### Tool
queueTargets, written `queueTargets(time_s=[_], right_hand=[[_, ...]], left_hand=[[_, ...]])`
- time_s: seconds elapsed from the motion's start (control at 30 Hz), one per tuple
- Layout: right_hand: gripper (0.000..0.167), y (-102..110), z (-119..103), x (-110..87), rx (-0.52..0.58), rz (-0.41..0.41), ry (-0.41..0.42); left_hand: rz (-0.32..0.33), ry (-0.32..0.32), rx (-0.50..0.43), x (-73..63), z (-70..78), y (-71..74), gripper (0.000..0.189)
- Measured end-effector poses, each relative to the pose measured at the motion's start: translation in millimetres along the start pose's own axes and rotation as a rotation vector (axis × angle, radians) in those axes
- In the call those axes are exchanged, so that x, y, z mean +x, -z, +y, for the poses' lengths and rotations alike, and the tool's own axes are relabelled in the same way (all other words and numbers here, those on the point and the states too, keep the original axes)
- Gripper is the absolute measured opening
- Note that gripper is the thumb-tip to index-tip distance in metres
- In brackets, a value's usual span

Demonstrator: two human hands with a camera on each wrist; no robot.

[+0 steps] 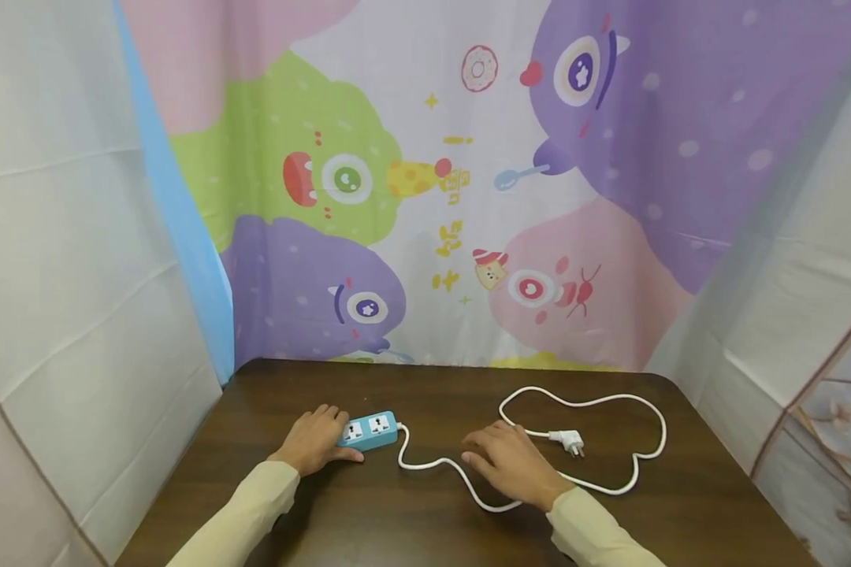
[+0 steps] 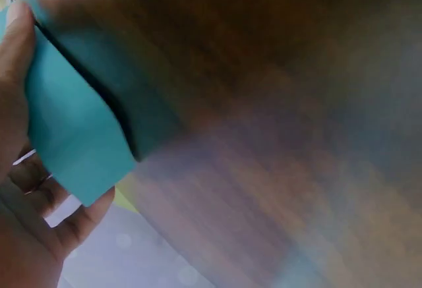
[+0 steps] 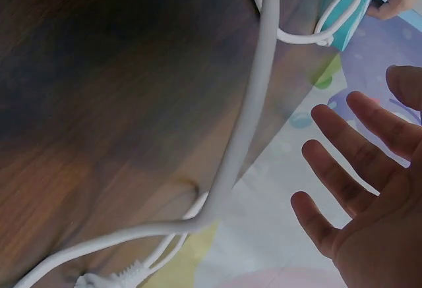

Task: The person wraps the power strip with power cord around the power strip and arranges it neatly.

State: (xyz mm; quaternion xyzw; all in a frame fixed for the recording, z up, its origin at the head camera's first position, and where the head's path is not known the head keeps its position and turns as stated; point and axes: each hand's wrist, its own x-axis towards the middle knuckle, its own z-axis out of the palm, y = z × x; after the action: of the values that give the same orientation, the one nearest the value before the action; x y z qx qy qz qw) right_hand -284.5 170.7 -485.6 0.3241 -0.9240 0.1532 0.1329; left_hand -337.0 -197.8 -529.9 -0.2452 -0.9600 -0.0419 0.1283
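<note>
A blue power strip (image 1: pixel 388 438) with white sockets lies left of the table's middle. My left hand (image 1: pixel 314 441) holds its left end, thumb along the near side and fingers at the far side. In the left wrist view the strip's plain blue casing (image 2: pixel 79 116) shows between thumb and fingers. From the strip's right end runs a white cord (image 1: pixel 432 463). My right hand (image 1: pixel 512 463) is over the cord with fingers spread and relaxed, gripping nothing; the right wrist view shows the cord (image 3: pixel 247 113) apart from these fingers. A white plug (image 1: pixel 567 439) lies beyond the right hand.
The cord makes a wide loop across the right part of the dark wooden table (image 1: pixel 454 394). Behind the table hangs a curtain (image 1: pixel 425 299) with cartoon monsters. Pale fabric walls (image 1: pixel 64 236) close in the left and right sides.
</note>
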Motion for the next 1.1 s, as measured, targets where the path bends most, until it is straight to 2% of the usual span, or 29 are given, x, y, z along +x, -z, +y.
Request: queueTargets(time_s=[0.17,0.37,0.57,0.77,0.93,1.03,1.1], right_hand=[[0.021,-6,-4,3.5,-0.009,-0.018,0.003],[0.025,-10,-16,8.4,0.035,-0.032,-0.029],[0.034,-15,-31,14.3,0.150,-0.073,-0.092],[0.027,-15,-39,19.5,0.325,-0.057,-0.113],[0.018,-19,-44,22.7,0.405,-0.021,-0.140],[0.015,-22,-48,24.5,0.496,-0.010,-0.177],[0.014,-23,-51,25.6,0.593,-0.013,-0.208]], left_hand=[[0.048,-0.018,0.030,-5.9,8.4,0.0,0.064],[0.173,-0.104,0.056,-7.7,29.9,9.0,0.059],[0.270,-0.119,0.056,-5.8,49.0,19.1,0.059],[0.349,-0.125,0.005,-4.0,63.2,33.6,0.057],[0.398,-0.090,-0.063,-3.8,72.0,40.8,0.055],[0.366,-0.009,-0.166,-4.8,77.4,44.7,0.054],[0.321,0.058,-0.282,-6.0,81.3,48.4,0.054]])
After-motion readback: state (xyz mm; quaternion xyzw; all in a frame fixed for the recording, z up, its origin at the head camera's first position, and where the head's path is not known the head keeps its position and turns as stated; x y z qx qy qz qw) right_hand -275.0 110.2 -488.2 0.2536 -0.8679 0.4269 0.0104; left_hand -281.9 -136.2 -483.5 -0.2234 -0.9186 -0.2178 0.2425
